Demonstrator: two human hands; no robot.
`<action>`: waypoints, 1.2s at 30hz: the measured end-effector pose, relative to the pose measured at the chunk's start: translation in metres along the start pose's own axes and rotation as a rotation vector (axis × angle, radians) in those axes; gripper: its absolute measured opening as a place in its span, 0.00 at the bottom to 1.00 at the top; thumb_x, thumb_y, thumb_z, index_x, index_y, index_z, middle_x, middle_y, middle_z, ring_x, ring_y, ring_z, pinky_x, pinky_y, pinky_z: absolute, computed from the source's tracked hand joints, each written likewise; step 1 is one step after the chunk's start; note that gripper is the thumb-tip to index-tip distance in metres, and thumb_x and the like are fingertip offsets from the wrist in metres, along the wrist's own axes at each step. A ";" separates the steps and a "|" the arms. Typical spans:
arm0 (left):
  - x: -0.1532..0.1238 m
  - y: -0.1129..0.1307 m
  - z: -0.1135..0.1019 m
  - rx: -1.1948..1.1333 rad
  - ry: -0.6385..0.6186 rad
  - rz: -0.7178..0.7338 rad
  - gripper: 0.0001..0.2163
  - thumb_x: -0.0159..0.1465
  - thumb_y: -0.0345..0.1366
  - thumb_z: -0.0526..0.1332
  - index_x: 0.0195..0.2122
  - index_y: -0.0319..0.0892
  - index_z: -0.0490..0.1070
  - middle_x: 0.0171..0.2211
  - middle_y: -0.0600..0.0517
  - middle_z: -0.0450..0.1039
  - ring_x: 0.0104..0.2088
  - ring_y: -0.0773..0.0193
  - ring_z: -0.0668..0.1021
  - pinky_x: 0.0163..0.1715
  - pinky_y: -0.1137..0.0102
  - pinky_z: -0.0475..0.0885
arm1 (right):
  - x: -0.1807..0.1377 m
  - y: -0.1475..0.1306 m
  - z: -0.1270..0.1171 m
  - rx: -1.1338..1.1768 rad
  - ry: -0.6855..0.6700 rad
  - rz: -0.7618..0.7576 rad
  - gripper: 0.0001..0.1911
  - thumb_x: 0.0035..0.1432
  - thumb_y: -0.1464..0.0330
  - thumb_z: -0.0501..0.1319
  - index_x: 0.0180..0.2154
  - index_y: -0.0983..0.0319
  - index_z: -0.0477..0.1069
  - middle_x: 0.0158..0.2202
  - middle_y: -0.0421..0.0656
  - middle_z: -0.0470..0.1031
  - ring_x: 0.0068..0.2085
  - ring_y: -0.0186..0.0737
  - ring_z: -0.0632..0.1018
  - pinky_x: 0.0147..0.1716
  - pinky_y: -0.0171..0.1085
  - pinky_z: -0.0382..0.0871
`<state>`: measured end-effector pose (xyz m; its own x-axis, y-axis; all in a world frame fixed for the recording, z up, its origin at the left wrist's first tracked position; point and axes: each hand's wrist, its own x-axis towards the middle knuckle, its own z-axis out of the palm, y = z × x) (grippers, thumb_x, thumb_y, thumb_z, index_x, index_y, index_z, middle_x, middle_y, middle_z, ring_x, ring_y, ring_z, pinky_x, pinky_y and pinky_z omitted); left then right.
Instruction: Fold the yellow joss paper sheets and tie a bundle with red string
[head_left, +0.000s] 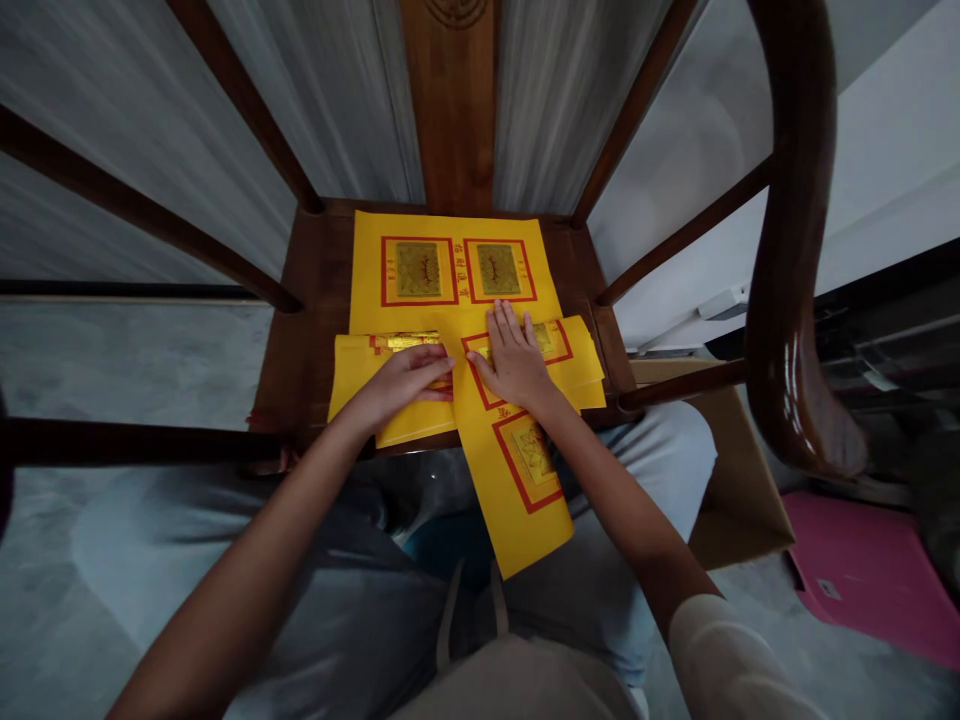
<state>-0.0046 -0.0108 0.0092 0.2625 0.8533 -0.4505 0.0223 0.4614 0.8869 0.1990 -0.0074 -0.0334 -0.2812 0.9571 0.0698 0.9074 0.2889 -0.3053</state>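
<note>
A yellow printed joss-paper sheet (pixel 484 430) lies toward five o'clock on the wooden chair seat (pixel 289 370); likely light, creasable, best held by its edges; right hand (pixel 517 368) presses it, flat and spread; left hand (pixel 405 382) half-curls at its nine-o'clock edge, grip unclear.

Left hand (pixel 409 380): fingers bent, pointing right; grip unclear
Right hand (pixel 517 368): palm down, fingers extended far, thumb splayed left
Left forearm (pixel 292 500): bare, angled in from near left
Right forearm (pixel 619 490): bare, angled in from near right
Spacing: hands close, apart
</note>
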 end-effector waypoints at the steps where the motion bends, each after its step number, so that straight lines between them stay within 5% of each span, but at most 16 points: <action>1: 0.001 -0.002 -0.001 0.065 -0.022 -0.006 0.18 0.53 0.43 0.78 0.37 0.41 0.74 0.33 0.52 0.78 0.34 0.60 0.82 0.32 0.67 0.82 | 0.000 0.000 0.000 -0.003 0.002 -0.002 0.46 0.75 0.45 0.37 0.76 0.75 0.45 0.80 0.57 0.41 0.80 0.52 0.42 0.78 0.55 0.29; 5: 0.006 -0.001 -0.010 0.430 0.181 0.164 0.11 0.63 0.41 0.69 0.42 0.43 0.74 0.25 0.54 0.74 0.26 0.58 0.80 0.28 0.67 0.79 | 0.000 0.001 0.000 -0.008 0.020 -0.010 0.46 0.75 0.46 0.36 0.76 0.75 0.44 0.80 0.57 0.41 0.80 0.51 0.42 0.78 0.55 0.29; 8: 0.008 0.004 -0.012 0.736 0.449 0.512 0.14 0.69 0.36 0.62 0.55 0.45 0.74 0.36 0.48 0.78 0.43 0.51 0.82 0.47 0.59 0.80 | 0.000 0.002 0.001 0.009 0.015 -0.021 0.45 0.75 0.45 0.38 0.77 0.72 0.44 0.80 0.56 0.42 0.80 0.51 0.42 0.78 0.57 0.30; 10: 0.009 0.004 -0.005 0.882 0.415 0.693 0.15 0.71 0.34 0.58 0.58 0.44 0.73 0.48 0.43 0.78 0.55 0.48 0.79 0.60 0.52 0.74 | 0.000 0.002 0.003 0.027 0.015 -0.020 0.44 0.75 0.46 0.39 0.77 0.71 0.44 0.79 0.57 0.43 0.80 0.51 0.43 0.78 0.58 0.30; 13: 0.016 -0.010 0.013 1.040 0.147 0.841 0.19 0.73 0.31 0.52 0.62 0.42 0.72 0.59 0.40 0.75 0.63 0.47 0.74 0.66 0.49 0.69 | 0.001 0.002 0.004 0.040 0.023 -0.012 0.43 0.75 0.48 0.41 0.77 0.73 0.44 0.79 0.58 0.43 0.80 0.53 0.43 0.77 0.60 0.30; 18: 0.031 -0.037 0.026 1.102 0.109 0.800 0.25 0.73 0.28 0.47 0.70 0.35 0.64 0.68 0.36 0.68 0.71 0.47 0.67 0.71 0.46 0.64 | 0.002 0.000 -0.001 -0.003 -0.011 -0.019 0.39 0.77 0.56 0.41 0.75 0.78 0.48 0.79 0.59 0.45 0.80 0.52 0.44 0.78 0.55 0.30; 23: 0.035 -0.040 0.024 1.188 0.137 0.772 0.24 0.73 0.28 0.48 0.68 0.33 0.67 0.68 0.36 0.69 0.72 0.47 0.67 0.72 0.49 0.63 | -0.008 -0.001 -0.006 -0.028 -0.012 -0.051 0.35 0.77 0.59 0.43 0.75 0.75 0.51 0.79 0.56 0.47 0.80 0.50 0.47 0.79 0.52 0.32; 36: 0.034 -0.041 0.028 1.245 0.160 0.749 0.27 0.70 0.26 0.50 0.70 0.35 0.66 0.70 0.37 0.66 0.73 0.47 0.65 0.73 0.51 0.62 | -0.106 -0.001 -0.012 0.050 -0.010 -0.013 0.36 0.76 0.53 0.49 0.76 0.64 0.51 0.79 0.51 0.46 0.79 0.50 0.49 0.78 0.58 0.40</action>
<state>0.0301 -0.0079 -0.0400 0.4821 0.8498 0.2134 0.7558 -0.5265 0.3893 0.2314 -0.1090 -0.0288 -0.2961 0.9530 0.0642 0.8872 0.2993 -0.3511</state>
